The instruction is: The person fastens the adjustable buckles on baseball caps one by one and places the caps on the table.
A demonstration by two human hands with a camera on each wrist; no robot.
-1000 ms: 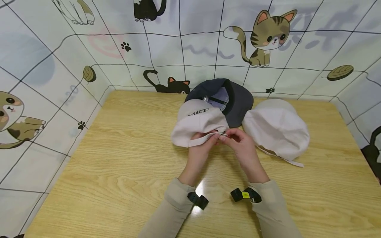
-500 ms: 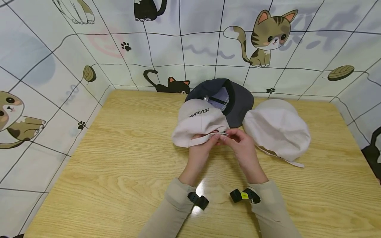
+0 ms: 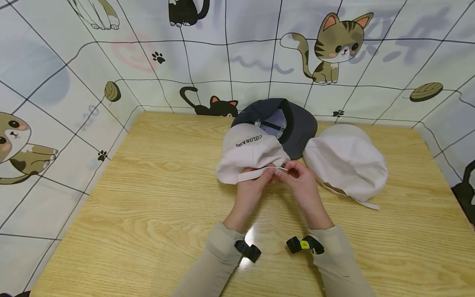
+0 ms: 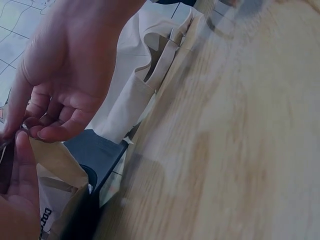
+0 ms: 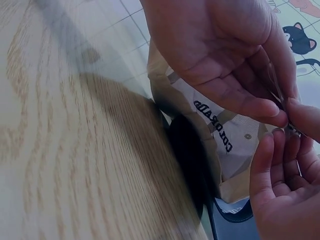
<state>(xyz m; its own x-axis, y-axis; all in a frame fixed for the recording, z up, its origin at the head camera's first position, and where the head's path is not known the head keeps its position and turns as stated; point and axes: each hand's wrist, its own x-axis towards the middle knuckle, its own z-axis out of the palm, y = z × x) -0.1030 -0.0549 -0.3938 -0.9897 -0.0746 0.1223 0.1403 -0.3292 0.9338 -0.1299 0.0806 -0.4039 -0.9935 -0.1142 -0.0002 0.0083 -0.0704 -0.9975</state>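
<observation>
The lettered cap [image 3: 239, 154] is edging rightward; left hand [image 3: 250, 190] and right hand [image 3: 305, 187] are pinching its strap [image 3: 249, 175], work there seemingly remaining unfinished.

Type of premises: undetermined; home or workplace cannot be established. Observed: one wood-grain table [image 3: 148, 231], enclosed beyond its far, left and right edges by coverings [image 3: 204, 57] printed with grid lines [image 3: 228, 62], cartoon cats [image 3: 343, 41], yarn balls [image 3: 426, 91] and paw prints [image 3: 158, 57].

On a light wooden table [image 3: 159, 185], a navy brimmed cloth cap [image 3: 299, 127] lies behind a white cloth cap lettered COLORADO [image 3: 248, 153], with another white cloth cap [image 3: 346, 159] right of the latter. Cat-printed white sheeting [image 3: 252, 53] hangs behind.
</observation>
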